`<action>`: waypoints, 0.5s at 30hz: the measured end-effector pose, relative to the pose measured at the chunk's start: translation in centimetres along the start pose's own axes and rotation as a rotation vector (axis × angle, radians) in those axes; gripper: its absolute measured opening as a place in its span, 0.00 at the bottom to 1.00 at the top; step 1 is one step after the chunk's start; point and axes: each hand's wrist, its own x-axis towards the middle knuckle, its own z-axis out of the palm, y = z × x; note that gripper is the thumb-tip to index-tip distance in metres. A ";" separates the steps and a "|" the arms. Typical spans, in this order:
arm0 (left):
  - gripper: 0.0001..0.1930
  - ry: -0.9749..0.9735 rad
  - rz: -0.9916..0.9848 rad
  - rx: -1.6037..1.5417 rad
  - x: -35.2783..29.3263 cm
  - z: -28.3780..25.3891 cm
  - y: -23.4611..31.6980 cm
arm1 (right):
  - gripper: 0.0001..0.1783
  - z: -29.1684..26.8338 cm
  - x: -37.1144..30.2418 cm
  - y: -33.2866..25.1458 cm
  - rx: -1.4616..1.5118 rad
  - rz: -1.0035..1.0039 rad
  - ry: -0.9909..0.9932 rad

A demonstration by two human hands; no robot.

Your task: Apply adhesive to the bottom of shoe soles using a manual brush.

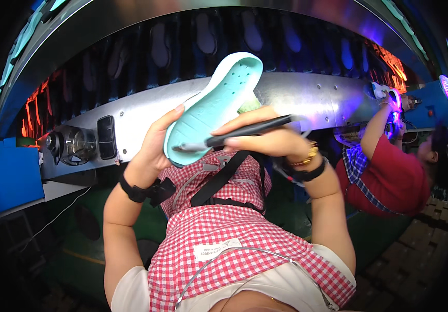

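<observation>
Far left: a blue box (13, 174) sits at the edge of the machine, with a round glass-fronted fitting (73, 145) and a dark rectangular vent (106, 137) just beside it on the grey metal panel (307, 99). Behind the panel, a dark conveyor rack (182, 52) carries rows of shoe soles. Left hand (153, 148), black strap at the wrist: grip closed on the heel end of a mint-green shoe sole (216, 106), thumb at the sole's left edge, fingers hidden behind it. The sole is held up in front of the chest, tilted, toe end pointing up and to the right, pale rim visible around the patterned underside. Right hand (265, 138): grip closed around a slim black pen-like tool (244, 131), lying nearly level, its tip touching the lower heel part of the sole. Gold bracelet and black band at the right wrist. Below both hands: red-and-white checked apron (224, 234) with black straps. Far right: another person in a red shirt (395, 179) reaches up toward a violet-lit item (393, 101) at the panel's end.
</observation>
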 end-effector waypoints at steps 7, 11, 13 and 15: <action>0.27 -0.077 -0.041 -0.137 0.6 -1.3 -0.5 | 0.10 0.3 1.3 4.5 0.009 -0.238 0.364; 0.26 -0.063 -0.044 -0.224 0.6 -2.0 -1.1 | 0.08 -0.6 1.9 6.5 -0.010 -0.333 0.647; 0.25 -0.010 -0.062 -0.175 0.3 -1.9 -1.5 | 0.09 -1.3 2.4 6.7 -0.109 -0.316 0.842; 0.25 -0.032 -0.018 -0.147 0.3 -1.6 -2.0 | 0.10 -1.3 3.7 7.9 -0.357 -0.500 0.950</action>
